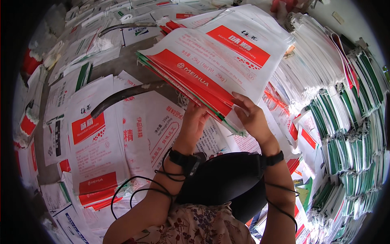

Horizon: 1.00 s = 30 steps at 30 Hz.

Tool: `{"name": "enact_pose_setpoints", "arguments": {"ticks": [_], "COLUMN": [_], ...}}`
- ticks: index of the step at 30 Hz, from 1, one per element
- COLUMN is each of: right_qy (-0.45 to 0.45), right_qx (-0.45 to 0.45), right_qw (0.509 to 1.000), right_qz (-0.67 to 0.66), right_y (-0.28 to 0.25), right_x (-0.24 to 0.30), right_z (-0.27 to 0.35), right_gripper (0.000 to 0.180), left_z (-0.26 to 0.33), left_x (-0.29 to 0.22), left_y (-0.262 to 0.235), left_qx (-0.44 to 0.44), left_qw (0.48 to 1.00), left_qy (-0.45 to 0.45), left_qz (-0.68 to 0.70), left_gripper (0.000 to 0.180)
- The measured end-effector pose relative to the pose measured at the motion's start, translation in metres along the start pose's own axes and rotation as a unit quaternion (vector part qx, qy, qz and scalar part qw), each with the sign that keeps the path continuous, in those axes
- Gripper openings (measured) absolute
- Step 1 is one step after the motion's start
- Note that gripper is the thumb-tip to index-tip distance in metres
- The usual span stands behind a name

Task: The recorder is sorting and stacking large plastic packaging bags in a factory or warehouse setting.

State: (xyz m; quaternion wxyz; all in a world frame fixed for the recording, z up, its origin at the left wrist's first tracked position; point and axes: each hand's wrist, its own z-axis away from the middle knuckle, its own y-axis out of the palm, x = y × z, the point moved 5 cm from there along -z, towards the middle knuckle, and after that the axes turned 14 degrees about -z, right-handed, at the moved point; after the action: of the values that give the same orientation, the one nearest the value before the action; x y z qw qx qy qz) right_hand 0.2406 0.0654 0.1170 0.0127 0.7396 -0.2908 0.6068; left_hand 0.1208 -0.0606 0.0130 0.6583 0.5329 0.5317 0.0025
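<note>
A thick bundle of flat white woven sacks with red printed panels (211,61) is held up in front of me, tilted, its near edge toward my body. My left hand (194,122) grips that near edge from below, fingers curled under the stack. My right hand (251,116) holds the near right corner, fingers spread on the top sack and thumb under it. Both wrists wear black straps with thin black cables running down my forearms.
More white and red sacks (95,138) lie spread on the floor at left, around two curved dark bars (122,95). Tall folded stacks of white and green-edged sacks (349,122) fill the right side. A black pouch (227,183) sits at my waist.
</note>
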Motion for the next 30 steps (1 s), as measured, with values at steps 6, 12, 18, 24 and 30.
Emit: {"name": "enact_pose_setpoints", "arguments": {"ticks": [6, 12, 18, 24, 30], "right_qy": [0.009, -0.022, -0.147, -0.118, -0.233], "right_qx": [0.031, 0.013, 0.046, 0.045, -0.115], "right_qw": [0.999, 0.994, 0.964, 0.954, 0.885], "right_qz": [0.032, 0.109, 0.217, 0.270, 0.386], "right_y": [-0.003, -0.005, 0.002, 0.005, -0.045], "right_x": [-0.005, -0.006, 0.011, 0.012, 0.062], "right_z": [0.008, 0.015, 0.013, 0.012, 0.024], "right_gripper": [0.058, 0.058, 0.044, 0.031, 0.027], "left_z": [0.001, 0.002, 0.002, -0.004, -0.002], "left_x": [-0.001, -0.005, -0.007, 0.005, -0.003], "left_y": [0.004, 0.005, 0.012, 0.008, 0.000], "left_qx": [0.009, -0.015, -0.023, -0.043, -0.066], "left_qw": [1.000, 1.000, 0.999, 0.997, 0.997], "left_qy": [-0.009, -0.015, -0.033, -0.032, -0.022], "left_qz": [0.018, -0.001, 0.037, -0.056, -0.046], "left_gripper": [0.056, 0.051, 0.054, 0.059, 0.051]}}
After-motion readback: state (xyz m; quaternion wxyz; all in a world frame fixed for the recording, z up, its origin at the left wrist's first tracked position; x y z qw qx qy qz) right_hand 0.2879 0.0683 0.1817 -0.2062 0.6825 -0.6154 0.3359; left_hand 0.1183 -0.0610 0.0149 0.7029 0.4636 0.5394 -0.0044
